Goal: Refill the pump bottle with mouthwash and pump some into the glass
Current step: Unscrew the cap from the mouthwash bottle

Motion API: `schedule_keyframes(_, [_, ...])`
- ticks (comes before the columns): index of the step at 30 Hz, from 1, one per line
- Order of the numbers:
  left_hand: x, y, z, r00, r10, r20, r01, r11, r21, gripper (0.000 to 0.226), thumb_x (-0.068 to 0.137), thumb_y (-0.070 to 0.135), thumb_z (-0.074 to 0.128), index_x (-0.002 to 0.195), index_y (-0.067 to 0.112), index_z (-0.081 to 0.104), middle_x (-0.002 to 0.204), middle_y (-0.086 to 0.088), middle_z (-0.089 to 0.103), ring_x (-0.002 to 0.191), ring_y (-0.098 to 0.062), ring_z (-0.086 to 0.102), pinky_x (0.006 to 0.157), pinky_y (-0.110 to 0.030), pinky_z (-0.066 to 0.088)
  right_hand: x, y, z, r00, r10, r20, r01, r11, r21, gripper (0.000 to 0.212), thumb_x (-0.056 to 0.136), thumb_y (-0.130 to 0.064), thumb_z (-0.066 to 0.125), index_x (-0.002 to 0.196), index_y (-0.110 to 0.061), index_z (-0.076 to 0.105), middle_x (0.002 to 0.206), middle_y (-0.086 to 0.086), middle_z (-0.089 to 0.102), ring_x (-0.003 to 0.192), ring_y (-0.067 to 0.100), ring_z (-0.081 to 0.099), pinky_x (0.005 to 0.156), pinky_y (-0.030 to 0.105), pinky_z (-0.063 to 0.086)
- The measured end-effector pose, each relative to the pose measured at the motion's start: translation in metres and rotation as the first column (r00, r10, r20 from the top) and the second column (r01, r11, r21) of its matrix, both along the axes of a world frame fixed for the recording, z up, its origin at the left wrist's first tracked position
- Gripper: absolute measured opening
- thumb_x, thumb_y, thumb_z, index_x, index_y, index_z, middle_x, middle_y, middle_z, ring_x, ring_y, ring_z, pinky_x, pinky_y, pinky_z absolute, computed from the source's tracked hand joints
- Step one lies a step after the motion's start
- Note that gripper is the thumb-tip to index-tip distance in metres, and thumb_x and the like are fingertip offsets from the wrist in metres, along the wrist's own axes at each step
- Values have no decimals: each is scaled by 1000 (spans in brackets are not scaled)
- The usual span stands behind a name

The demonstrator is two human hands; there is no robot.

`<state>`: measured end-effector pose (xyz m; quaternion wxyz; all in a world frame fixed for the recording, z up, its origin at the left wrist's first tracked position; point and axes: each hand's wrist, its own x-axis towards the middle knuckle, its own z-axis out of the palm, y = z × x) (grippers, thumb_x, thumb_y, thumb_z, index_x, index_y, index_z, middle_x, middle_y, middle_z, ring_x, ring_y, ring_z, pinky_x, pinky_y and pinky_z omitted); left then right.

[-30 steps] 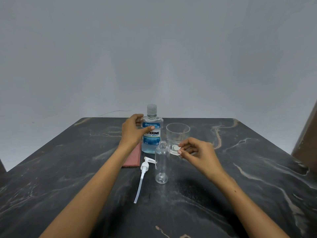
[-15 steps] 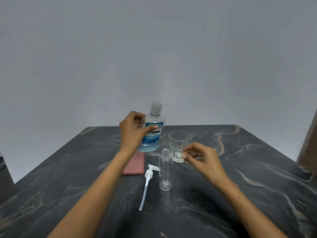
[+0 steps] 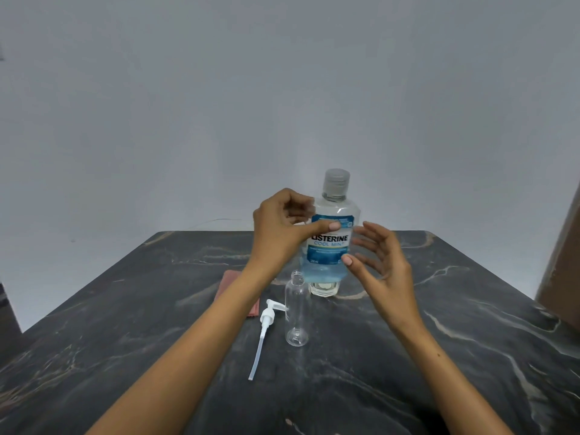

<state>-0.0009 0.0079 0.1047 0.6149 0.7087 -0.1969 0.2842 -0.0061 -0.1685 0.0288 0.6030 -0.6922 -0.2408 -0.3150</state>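
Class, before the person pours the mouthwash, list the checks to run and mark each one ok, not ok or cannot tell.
1. Mouthwash bottle gripped: ok, left hand holds it in the air.
2. Cap off: not ok, it is on.
3. Right hand free for the cap: ok, open beside the bottle.
4. Pump bottle upright and open: ok.
5. Pump out of the way: ok, lying on the table.
6. Glass clear of the pour: cannot tell, mostly hidden behind the mouthwash bottle.
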Motion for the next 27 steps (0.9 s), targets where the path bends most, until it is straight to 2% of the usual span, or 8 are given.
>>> schedule_keyframes(3, [-2,-11,-10,999,-34,-23,35,999,36,42,51,19,94,81,20,64,80,1,70,79,-12,70,75,-24,59,-1,-1,2,1000,23,1,-24,999,28,61,79,-35,72,133,-34,43,125,-7,58,116,13,59,96,32,51])
schedule_keyframes(7, [-2,-22,-19,998,-49,-45,51,997,52,41,52,21,93,80,24,63,79,4,70,79,-7,70,73,-19,57,-3,-2,5,999,39,10,-39,998,49,58,81,-29,69,133,-32,43,121,0,63,112,14,62,93,36,54])
schedule_keyframes(10, [-1,-24,-22,997,-41,-58,46,995,89,41,53,24,93,82,25,63,80,7,70,79,-4,69,73,-15,55,-5,-7,8,999,51,-7,-51,998,45,58,77,-28,72,129,-29,47,118,2,65,108,15,65,89,35,55])
schedule_keyframes(14, [1,-16,-22,996,-35,-78,51,974,222,48,53,28,92,93,17,68,91,5,72,87,-3,68,77,-9,52,-7,-17,11,994,85,-62,-85,996,9,58,68,-32,80,119,-24,53,109,2,70,98,17,69,82,34,58])
schedule_keyframes(16, [0,-11,-20,994,-77,-79,93,972,216,52,57,27,91,102,14,69,97,4,73,92,-3,68,82,-11,52,-6,-20,11,992,90,-89,-93,995,-27,57,66,-32,81,116,-25,54,106,2,71,96,17,70,81,32,57])
schedule_keyframes(20, [-1,-7,-14,974,-201,-105,217,960,177,50,72,20,81,119,16,65,108,1,73,102,-3,67,92,-23,53,-4,-23,10,986,90,-142,-105,989,-104,54,61,-34,82,108,-30,55,105,-5,70,95,12,69,77,23,56])
schedule_keyframes(23, [1,-7,-9,956,-265,-129,283,946,157,39,80,14,74,119,13,65,109,-3,72,104,-8,67,94,-27,53,-3,-24,8,978,111,-179,-135,983,-125,53,61,-31,83,105,-29,55,104,-3,69,93,15,69,77,27,57])
schedule_keyframes(27, [4,-9,-8,930,-334,-155,356,922,152,26,85,9,69,111,5,69,108,-7,73,102,-12,69,89,-20,54,-2,-24,6,973,133,-188,-161,977,-140,49,64,-23,84,102,-26,54,109,-8,63,103,14,65,80,33,57])
